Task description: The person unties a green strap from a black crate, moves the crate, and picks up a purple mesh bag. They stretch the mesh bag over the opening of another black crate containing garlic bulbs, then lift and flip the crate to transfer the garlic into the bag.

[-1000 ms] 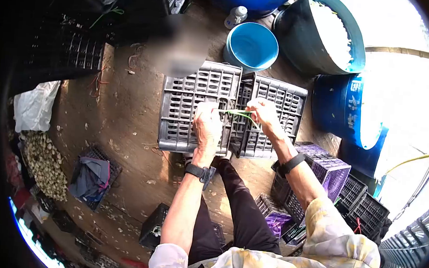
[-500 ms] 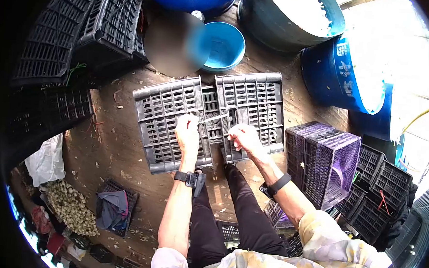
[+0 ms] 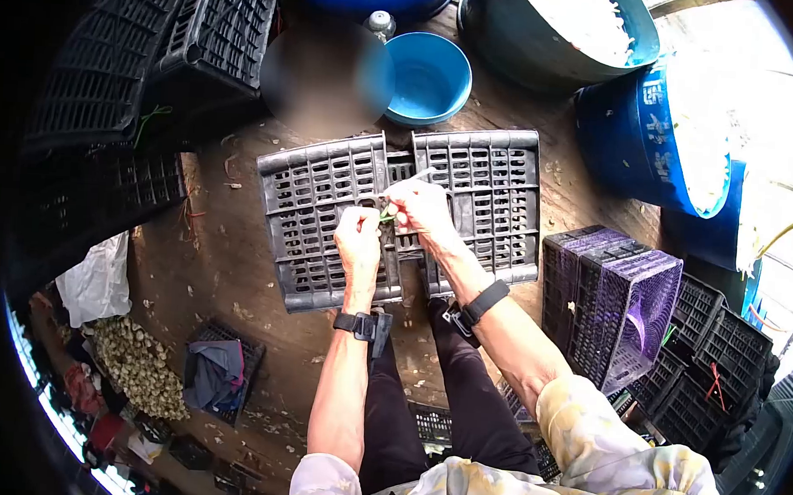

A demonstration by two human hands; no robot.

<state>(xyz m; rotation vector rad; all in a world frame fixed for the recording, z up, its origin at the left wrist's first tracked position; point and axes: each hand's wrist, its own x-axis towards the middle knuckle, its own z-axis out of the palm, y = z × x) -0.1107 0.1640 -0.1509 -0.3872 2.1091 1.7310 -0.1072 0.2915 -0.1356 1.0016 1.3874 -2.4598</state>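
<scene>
Two black plastic crates (image 3: 324,176) (image 3: 499,177) stand side by side in front of my legs, with slotted faces turned up and a narrow gap between them. Above that gap my hands meet. My left hand (image 3: 358,241) is closed in a pinch at the inner edge of the left crate. A thin green tie (image 3: 386,217) shows between its fingertips and those of my right hand (image 3: 423,211), also closed. From behind the right hand a thin pale strip (image 3: 425,173) sticks out; its lower end is hidden.
A blue basin (image 3: 463,81) and blue barrels (image 3: 626,139) stand beyond the crates. Purple-and-black crates (image 3: 609,303) are stacked at right, more black crates (image 3: 215,36) at upper left. A garlic-like heap (image 3: 143,369) and a crate with grey cloth (image 3: 210,377) lie at lower left.
My right hand has moved left and up against my left hand. The pale strip, earlier stretched between both hands, now shows beyond the right hand, and green shows between the fingertips.
</scene>
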